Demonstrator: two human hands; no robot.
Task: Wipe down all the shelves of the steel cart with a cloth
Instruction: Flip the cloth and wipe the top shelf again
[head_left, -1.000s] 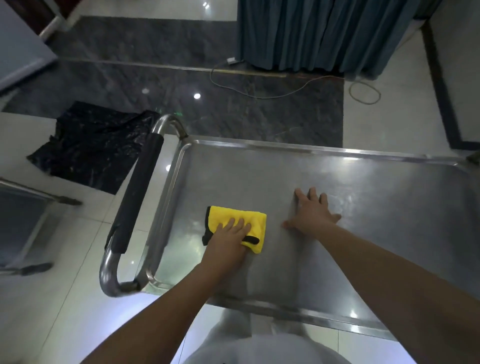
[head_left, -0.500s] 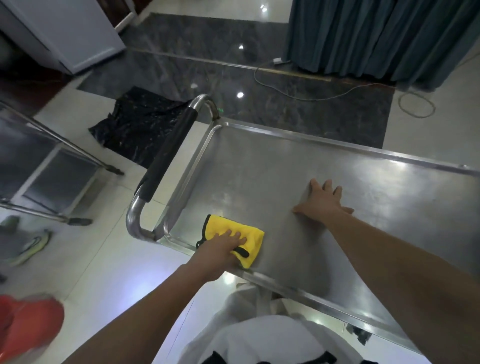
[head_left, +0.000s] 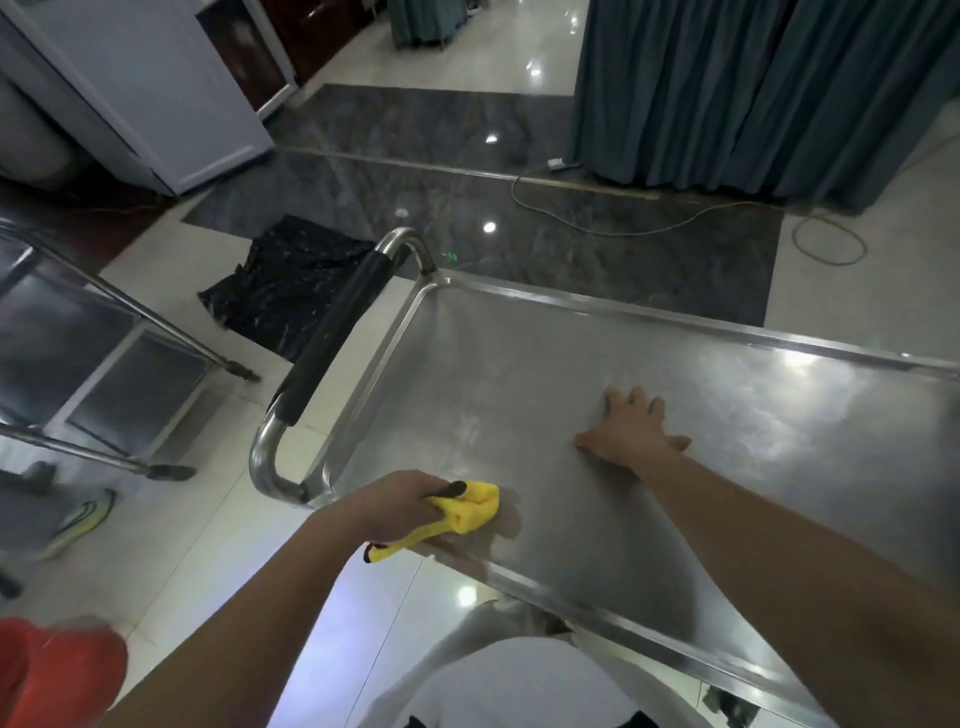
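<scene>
Two hands apart: left hand (head_left: 395, 506) clutches bunched yellow cloth (head_left: 470, 512) at near-left corner of steel cart top shelf (head_left: 519, 374); right hand (head_left: 631, 428) flat on shelf, fingers spread. Risks: bunched cloth skips patches; cloth tail over rim may snag; cart may roll under lean.

Floor: glossy pale tiles (head_left: 208, 525) with a dark marble band (head_left: 467, 197), catching ceiling-light glare.
Curtains: teal drapes (head_left: 753, 88) hang at far right.
Left: white cabinet (head_left: 156, 93).
</scene>
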